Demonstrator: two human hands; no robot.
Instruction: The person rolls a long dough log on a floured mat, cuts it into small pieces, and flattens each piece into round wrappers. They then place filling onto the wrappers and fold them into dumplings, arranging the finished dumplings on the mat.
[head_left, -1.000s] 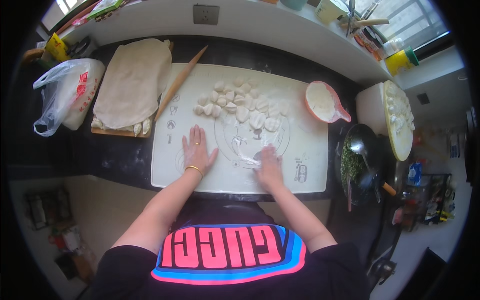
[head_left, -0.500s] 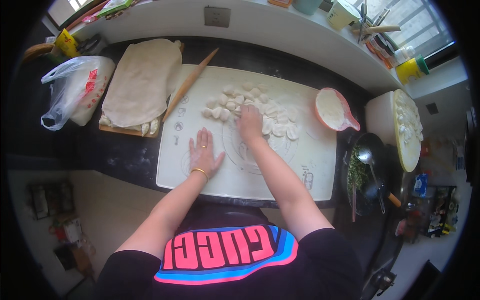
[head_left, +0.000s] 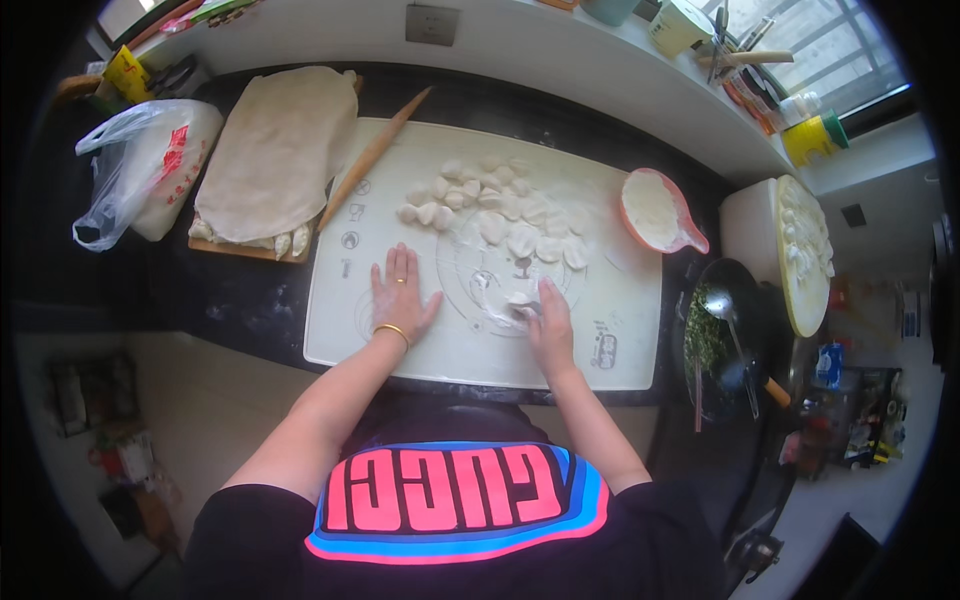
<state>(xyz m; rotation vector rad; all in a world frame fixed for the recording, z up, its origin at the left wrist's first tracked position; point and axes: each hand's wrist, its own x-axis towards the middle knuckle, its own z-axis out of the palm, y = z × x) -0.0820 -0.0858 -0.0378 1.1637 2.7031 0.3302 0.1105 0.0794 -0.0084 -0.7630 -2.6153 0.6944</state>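
Note:
My left hand [head_left: 402, 296] lies flat on a white silicone mat [head_left: 450, 362], fingers stretched out and touching nothing but the mat. Nearer the mat's front, my right hand [head_left: 553, 328] is low over the surface, thumb and fingers apart. Just left of its fingertips sits a small white dough piece [head_left: 518, 298], with a smear of flour around it. Whether the fingers touch this piece is hard to make out. Further back on the mat is a cluster of several dough pieces: small lumps [head_left: 453, 190] at the left and flattened rounds [head_left: 522, 239] at the right.
A wooden rolling pin [head_left: 374, 157] lies along the mat's left edge, beside a board covered with a dough sheet [head_left: 270, 160]. A plastic bag [head_left: 150, 170] is further left. To the right are a pink bowl of flour [head_left: 688, 232] and a wok of chopped greens [head_left: 745, 345] with a spoon [head_left: 738, 335].
My right hand has drawn back from the cluster toward me, and a dough piece now lies by its fingers. My left hand stays in place. The whole view has shifted slightly.

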